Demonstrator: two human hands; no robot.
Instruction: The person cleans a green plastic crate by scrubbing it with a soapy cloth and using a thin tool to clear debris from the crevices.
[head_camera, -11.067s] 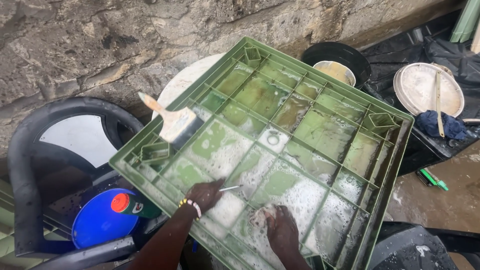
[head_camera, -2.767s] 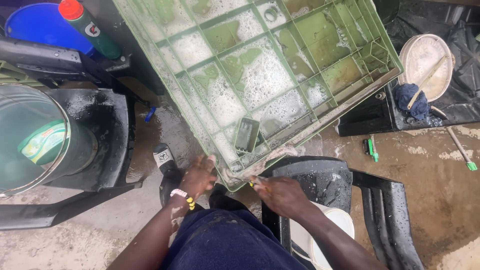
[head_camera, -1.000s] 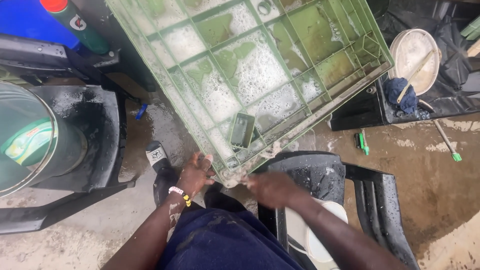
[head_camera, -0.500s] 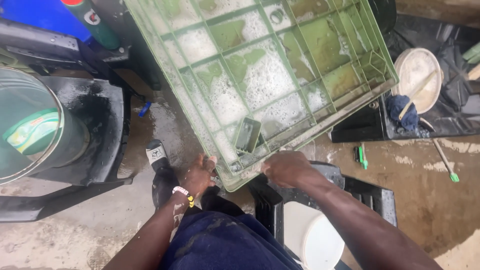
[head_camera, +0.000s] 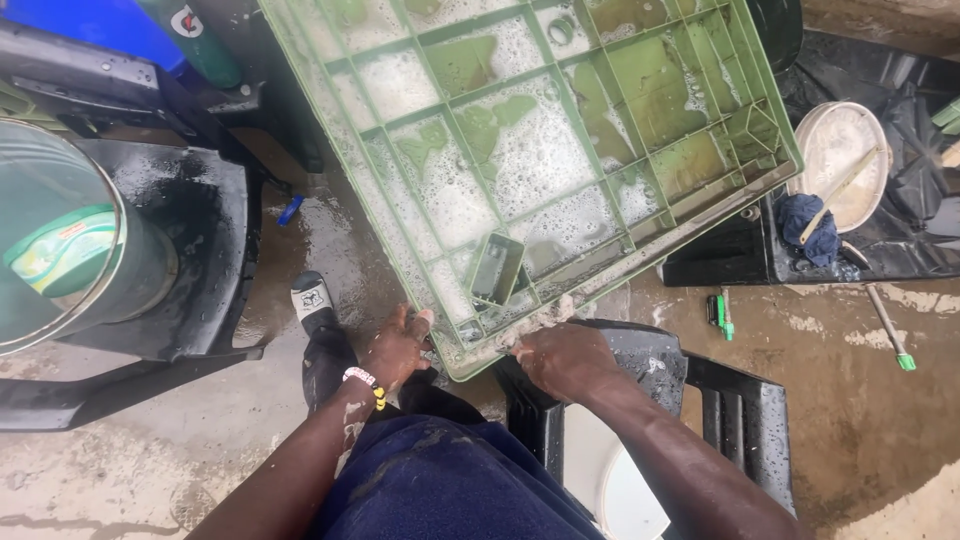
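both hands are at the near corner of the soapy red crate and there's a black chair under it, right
Not quite: the crate is green, not red, as the head view shows. The rest holds: the left hand and right hand are both at its near corner, foam covers its compartments, and a black chair sits below that corner.
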